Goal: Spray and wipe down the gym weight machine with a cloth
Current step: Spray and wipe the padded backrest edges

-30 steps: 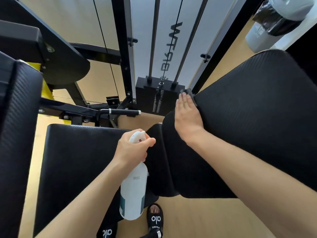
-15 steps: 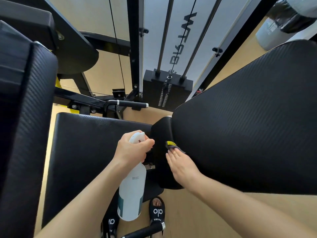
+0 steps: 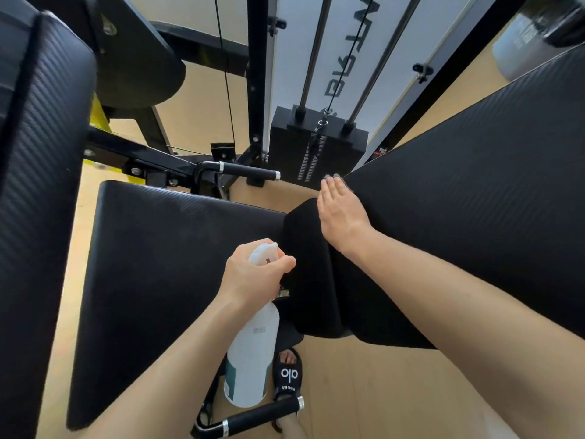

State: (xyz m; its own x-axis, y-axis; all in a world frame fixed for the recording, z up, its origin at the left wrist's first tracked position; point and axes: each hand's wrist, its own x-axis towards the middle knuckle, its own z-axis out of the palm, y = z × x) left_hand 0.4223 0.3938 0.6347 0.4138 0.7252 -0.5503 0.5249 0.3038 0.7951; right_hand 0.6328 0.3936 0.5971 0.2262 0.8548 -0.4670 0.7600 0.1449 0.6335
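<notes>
The weight machine's big black back pad (image 3: 474,201) fills the right side, and its black seat pad (image 3: 174,264) lies in the middle. My right hand (image 3: 340,213) rests flat on the back pad's left edge, near its far corner. It presses a cloth (image 3: 336,176) of which only a grey tip shows past the fingertips. My left hand (image 3: 253,277) grips the head of a white spray bottle (image 3: 250,353), which hangs upright over the seat pad's right edge, nozzle toward the back pad.
Another black pad (image 3: 41,185) stands along the left edge. The weight stack (image 3: 316,147) with guide rods and cable sits behind. A black handle (image 3: 247,172) juts out past the seat and another handle (image 3: 259,416) below it. My sandalled foot (image 3: 288,375) stands on the wooden floor.
My right hand has slid with the cloth from the back pad's near lower edge up along that edge to its far corner. The left hand and bottle have stayed where they were.
</notes>
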